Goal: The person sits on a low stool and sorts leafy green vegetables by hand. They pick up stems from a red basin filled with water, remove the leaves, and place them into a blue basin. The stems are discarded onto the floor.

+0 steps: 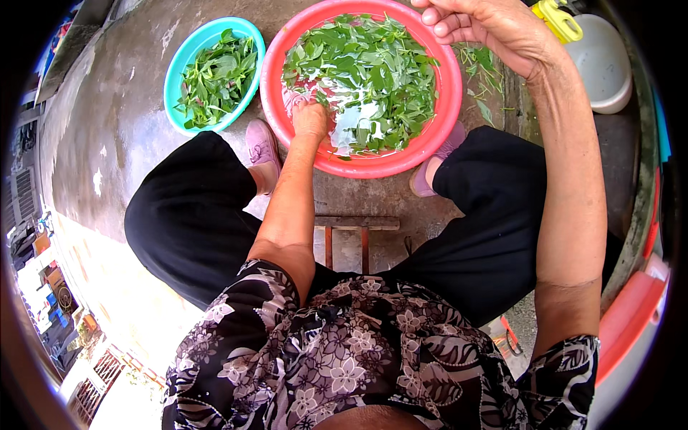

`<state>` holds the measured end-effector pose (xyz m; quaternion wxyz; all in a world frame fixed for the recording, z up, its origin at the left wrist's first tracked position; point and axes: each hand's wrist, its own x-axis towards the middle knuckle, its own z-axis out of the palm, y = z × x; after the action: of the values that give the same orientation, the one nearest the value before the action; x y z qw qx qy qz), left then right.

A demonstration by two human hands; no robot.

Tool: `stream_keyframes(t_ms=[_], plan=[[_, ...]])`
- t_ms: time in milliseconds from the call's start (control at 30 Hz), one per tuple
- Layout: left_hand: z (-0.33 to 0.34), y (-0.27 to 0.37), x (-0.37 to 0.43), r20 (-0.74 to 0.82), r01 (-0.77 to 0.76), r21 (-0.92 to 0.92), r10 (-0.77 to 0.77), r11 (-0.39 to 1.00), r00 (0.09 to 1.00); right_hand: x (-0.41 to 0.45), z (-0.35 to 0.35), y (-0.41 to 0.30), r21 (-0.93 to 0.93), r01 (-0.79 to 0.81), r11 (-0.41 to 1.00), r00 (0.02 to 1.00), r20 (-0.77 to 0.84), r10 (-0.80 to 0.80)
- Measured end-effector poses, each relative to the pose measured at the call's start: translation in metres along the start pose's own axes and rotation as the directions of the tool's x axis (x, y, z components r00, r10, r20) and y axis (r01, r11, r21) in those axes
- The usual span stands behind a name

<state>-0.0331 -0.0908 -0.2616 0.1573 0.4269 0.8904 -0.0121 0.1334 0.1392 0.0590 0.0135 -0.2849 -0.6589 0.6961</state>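
A large red plastic basin (450, 102) stands between my feet, with green leafy stems (376, 70) floating in its water. My left hand (310, 119) reaches over its near left side, fingers at the water beside the leaves; whether they hold anything is hidden. Raised above the basin's far right rim, my right hand (473, 27) has loosely curled fingers and no object visible in it. To the left of the red basin is a smaller turquoise basin (171, 91), which holds more green leafy stems (220, 78).
Loose leaves and stems (486, 70) lie on the wet concrete floor right of the red basin. A white tub (602, 64) and a yellow plastic handle (559, 21) are at the far right. A low stool (357, 222) shows between my legs.
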Motion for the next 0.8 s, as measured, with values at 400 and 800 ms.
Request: stream_keyframes(t_ms=[400, 800], plan=[[-0.114, -0.091, 0.039, -0.058, -0.15, -0.985, -0.647, -0.088, 0.76, -0.003, 0.0, -0.002, -0.035, 0.015, 0.999, 1.0, 0.0, -0.015], [-0.038, 0.026, 0.062, -0.24, -0.097, -0.487, -0.026, 0.868, 0.971, 0.004, 0.006, -0.002, -0.094, 0.015, 0.995, 1.0, 0.023, -0.013]])
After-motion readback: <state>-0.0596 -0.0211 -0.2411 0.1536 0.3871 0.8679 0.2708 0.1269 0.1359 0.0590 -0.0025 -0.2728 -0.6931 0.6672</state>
